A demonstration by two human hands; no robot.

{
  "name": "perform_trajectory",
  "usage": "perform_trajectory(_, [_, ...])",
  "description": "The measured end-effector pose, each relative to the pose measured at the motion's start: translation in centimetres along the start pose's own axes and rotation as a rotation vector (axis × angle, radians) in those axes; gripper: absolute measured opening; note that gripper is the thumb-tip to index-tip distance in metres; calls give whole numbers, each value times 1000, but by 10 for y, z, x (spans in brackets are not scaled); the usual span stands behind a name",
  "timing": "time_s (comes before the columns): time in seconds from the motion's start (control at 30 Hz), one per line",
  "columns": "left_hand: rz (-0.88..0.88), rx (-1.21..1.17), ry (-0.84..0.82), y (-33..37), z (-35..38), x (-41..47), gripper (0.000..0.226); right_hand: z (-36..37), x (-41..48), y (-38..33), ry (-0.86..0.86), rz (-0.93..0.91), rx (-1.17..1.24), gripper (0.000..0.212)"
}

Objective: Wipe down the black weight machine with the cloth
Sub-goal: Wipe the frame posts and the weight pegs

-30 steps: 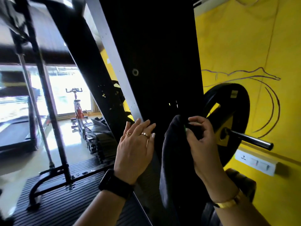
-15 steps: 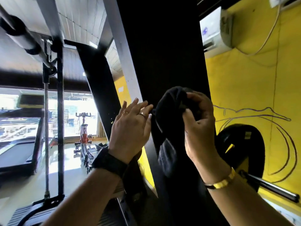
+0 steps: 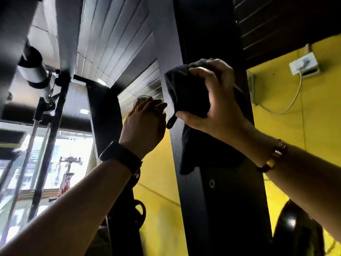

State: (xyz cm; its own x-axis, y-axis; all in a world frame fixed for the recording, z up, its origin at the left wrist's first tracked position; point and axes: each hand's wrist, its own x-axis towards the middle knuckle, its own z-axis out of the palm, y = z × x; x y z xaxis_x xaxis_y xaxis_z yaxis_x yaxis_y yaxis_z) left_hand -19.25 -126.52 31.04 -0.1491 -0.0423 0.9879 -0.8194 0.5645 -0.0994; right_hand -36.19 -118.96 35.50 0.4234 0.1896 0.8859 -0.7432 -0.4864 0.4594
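The black weight machine's upright post [image 3: 217,204] runs up the middle of the view, seen from below. My right hand [image 3: 215,100] grips a bunched dark cloth [image 3: 186,93] and presses it against the post high up; a loose end of the cloth hangs down below the hand. To the left, my left hand [image 3: 145,124] rests with straight fingers on the post's pale left edge, at about the same height. A black watch sits on the left wrist and a bracelet on the right.
A black weight plate [image 3: 295,228] shows at the lower right by the yellow wall [image 3: 295,117]. A second black frame beam [image 3: 105,115] and steel bars [image 3: 46,145] stand to the left. A socket box with a cable [image 3: 304,65] hangs on the wall.
Both hands have climbed up the post, the right one carrying the cloth upward along its face. The view has tilted up toward the ceiling.
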Motion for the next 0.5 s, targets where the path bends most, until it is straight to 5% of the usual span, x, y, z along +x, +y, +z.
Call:
perform_trajectory(0.4, [-158,-480,229,-11,36,93,56,12,139,19,-451,-460,-931,93])
perform_trajectory(0.5, [-176,-545,277,0,55,97,64,21,155,22,-443,-351,-1057,93])
